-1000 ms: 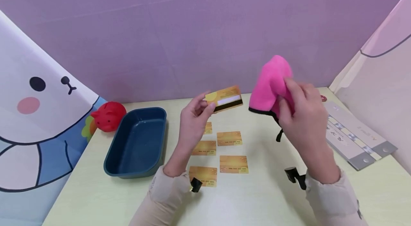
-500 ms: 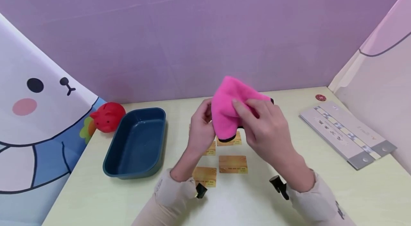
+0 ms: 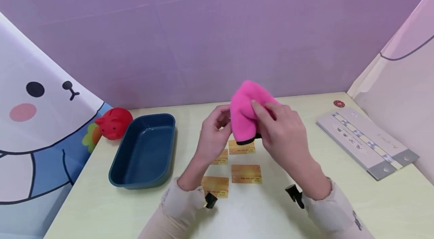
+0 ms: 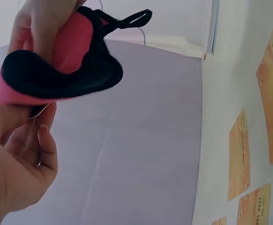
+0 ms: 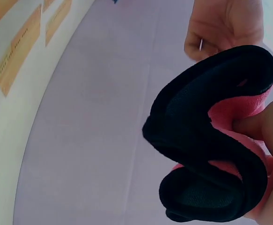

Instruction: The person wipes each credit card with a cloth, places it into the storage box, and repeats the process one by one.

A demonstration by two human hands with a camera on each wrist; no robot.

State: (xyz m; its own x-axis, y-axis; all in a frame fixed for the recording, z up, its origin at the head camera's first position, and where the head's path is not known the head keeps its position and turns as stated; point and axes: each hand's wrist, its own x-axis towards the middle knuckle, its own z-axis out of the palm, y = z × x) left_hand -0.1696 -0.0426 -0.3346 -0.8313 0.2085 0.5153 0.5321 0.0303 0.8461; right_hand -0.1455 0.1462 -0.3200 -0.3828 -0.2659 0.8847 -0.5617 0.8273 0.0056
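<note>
Purple backdrop (image 3: 217,35) | left hand (image 3: 213,133) raised | right fingers (image 3: 263,114) pinch pink cloth (image 3: 242,112)

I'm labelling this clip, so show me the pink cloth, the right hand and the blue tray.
Pink cloth (image 3: 245,109): head view, middle of its pink side.
Right hand (image 3: 285,129): head view, back of the hand.
Blue tray (image 3: 145,152): head view, its bare inside floor.

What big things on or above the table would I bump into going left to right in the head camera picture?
Red toy pig, blue tray, left hand, pink cloth, right hand, gray folder.
</note>
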